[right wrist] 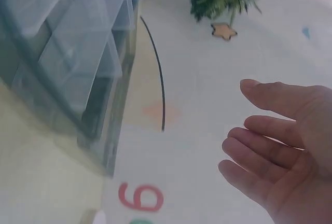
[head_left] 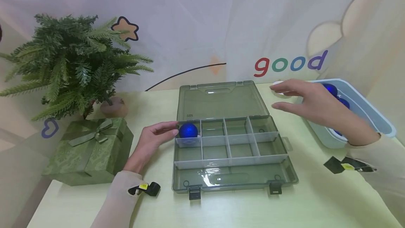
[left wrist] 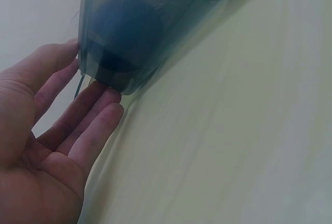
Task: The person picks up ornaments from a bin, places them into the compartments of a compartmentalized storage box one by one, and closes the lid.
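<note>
Fingers of left hand (head_left: pixel 152 140) straight, touching translucent grey-green plastic compartment case (head_left: pixel 232 175) at 9 o'clock, beside glittery blue ball (head_left: pixel 188 130); right hand (head_left: pixel 316 106) spread, holding nothing.

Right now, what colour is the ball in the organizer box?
Glittery blue ball; clearest in the head view.

Plastic, cloth and glitter on a matt table

The organizer box (head_left: pixel 232 150) is smoky translucent plastic, smooth and glossy, with paler plastic dividers. The blue ball (head_left: pixel 188 130) in it has a sparkly, glittered surface. The bin (head_left: pixel 376 115) looks like smooth pale-blue plastic. The gift box (head_left: pixel 90 149) wears patterned green fabric-like wrap with a satin ribbon. The table (head_left: pixel 316 200) is matt yellow-green.
</note>
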